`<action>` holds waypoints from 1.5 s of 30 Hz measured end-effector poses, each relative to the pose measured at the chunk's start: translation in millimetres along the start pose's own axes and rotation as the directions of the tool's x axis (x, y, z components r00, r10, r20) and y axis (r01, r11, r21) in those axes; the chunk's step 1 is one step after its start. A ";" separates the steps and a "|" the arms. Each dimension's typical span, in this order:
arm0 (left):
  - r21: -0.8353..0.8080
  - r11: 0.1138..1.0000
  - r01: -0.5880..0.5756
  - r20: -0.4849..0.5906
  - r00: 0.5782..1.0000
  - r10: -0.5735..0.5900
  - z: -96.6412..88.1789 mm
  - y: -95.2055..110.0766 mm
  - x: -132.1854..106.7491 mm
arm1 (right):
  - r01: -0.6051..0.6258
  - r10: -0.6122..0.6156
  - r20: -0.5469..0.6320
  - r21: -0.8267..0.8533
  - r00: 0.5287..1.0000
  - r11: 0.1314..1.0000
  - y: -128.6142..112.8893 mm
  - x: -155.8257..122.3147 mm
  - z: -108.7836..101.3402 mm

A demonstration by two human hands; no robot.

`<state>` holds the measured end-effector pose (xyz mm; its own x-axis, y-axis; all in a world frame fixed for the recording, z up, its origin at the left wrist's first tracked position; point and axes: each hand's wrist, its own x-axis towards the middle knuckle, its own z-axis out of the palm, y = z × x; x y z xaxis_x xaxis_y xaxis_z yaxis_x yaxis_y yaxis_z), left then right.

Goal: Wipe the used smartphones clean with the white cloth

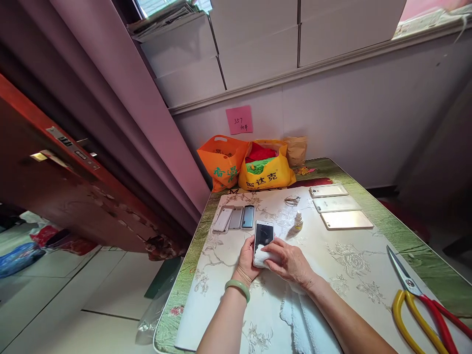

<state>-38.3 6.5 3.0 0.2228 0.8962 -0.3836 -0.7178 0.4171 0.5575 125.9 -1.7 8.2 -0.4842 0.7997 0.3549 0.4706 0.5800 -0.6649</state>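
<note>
My left hand (246, 264), with a green bangle at the wrist, is closed on the lower left side of a white phone (263, 235) with a dark screen. My right hand (289, 260) presses a white cloth (262, 256) against the phone's lower end with bent fingers. The cloth trails back under my right forearm (306, 319). A small dropper bottle (298, 221) stands just right of the phone. Three phones (236, 218) lie side by side to the left of it.
Three pale phones (337, 205) lie in a row at the right on the floral mat (342, 255). Red-and-yellow-handled scissors (416, 295) rest near the right table edge. Orange and yellow bags (267, 174) stand against the wall. A red door (55, 187) is open at left.
</note>
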 end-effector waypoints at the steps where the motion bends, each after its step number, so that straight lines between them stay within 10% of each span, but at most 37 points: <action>1: 0.007 1.000 0.019 -0.016 1.000 -0.019 -0.6 -0.3 0.0 | -0.038 0.038 -0.072 -0.005 0.997 0.999 0.8 -0.1 1.5; 6: 0.054 0.983 0.173 0.018 0.985 -0.174 -0.7 -3.0 -4.5 | -0.241 0.250 -0.453 0.077 0.856 0.967 6.8 3.3 0.4; 10: 0.078 0.980 0.185 0.077 0.979 -0.191 1.2 -5.3 -6.8 | -0.295 0.289 -0.538 0.077 0.792 0.952 11.0 4.7 -1.7; 17: 0.002 1.000 -0.022 0.022 1.000 0.021 0.2 -2.7 0.5 | -0.107 0.102 -0.105 -0.045 0.989 0.993 5.5 -0.4 -0.5; 23: 0.025 0.999 -0.048 0.059 0.997 0.047 0.8 -0.8 2.7 | 0.034 -0.047 0.199 0.070 0.979 0.997 0.3 2.7 -11.2; 29: 0.023 0.999 -0.032 0.062 0.998 0.031 0.5 -1.0 2.4 | -0.035 0.019 0.181 0.083 0.983 0.996 -1.6 3.8 -10.8; 37: -0.015 0.999 -0.029 -0.043 0.999 0.029 -3.9 -1.4 3.6 | -0.329 0.308 -0.227 -0.057 0.924 0.943 10.1 -0.6 3.6; 45: 0.008 1.000 0.002 0.031 1.000 -0.002 3.3 0.1 -1.1 | 0.025 -0.052 0.252 0.108 0.966 0.994 5.3 2.1 -16.6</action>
<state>-36.4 6.0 5.9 0.2447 0.8997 -0.3616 -0.7122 0.4198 0.5626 139.7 5.7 16.3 -0.6787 0.7033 0.2117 0.3756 0.5800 -0.7229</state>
